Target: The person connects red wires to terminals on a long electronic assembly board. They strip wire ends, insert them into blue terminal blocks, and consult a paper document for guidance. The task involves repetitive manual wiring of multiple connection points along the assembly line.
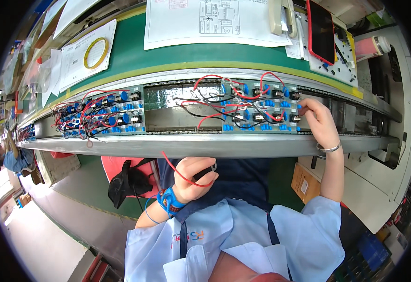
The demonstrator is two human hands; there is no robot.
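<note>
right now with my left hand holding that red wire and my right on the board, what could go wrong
1. The red wire in your left hand trails up toward the conveyor rail; it might snag on the edge.
2. Loose red and black leads lie tangled across the circuit board beside your right hand; a finger or your bracelet could catch one and drag it.
3. The phone lies near the bench edge and could get knocked.
</note>
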